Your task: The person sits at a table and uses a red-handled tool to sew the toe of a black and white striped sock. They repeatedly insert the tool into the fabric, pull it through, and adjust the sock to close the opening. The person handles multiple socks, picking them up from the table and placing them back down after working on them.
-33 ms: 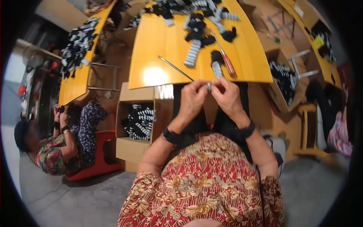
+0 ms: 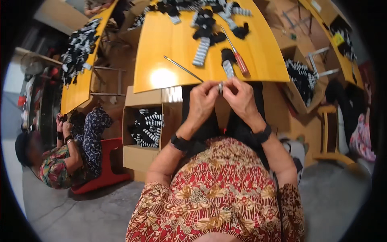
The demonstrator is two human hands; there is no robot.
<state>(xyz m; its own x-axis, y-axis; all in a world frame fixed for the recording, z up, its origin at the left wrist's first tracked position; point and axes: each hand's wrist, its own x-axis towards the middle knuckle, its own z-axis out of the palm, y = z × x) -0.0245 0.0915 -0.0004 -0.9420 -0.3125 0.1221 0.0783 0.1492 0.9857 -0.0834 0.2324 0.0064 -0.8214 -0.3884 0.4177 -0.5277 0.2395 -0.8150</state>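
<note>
Close together at the near edge of the yellow table (image 2: 161, 48), my left hand (image 2: 202, 100) and my right hand (image 2: 240, 96) pinch a small grey-white piece (image 2: 220, 87) between thumbs and fingertips. Its kind is mostly hidden by the fingers. A thin metal rod (image 2: 181, 67) slants over the tabletop, its near end meeting my left hand; whether that hand grips it I cannot tell. Just beyond my right hand lies a black and grey striped sock-like knit (image 2: 228, 68). Beside it rests a screwdriver-like tool with a red handle (image 2: 241, 63) and a long thin shaft.
Several striped knits (image 2: 203, 30) are heaped toward the far side of the table. An open cardboard box (image 2: 141, 156) of similar knits stands left of my legs, another box (image 2: 296, 82) at the right. A co-worker (image 2: 60, 161) sits left on a red chair (image 2: 111, 161).
The table and its contents appear slightly higher and farther left as the view shifts a little. Both hands keep their pinch at the table edge, with only a slight movement.
</note>
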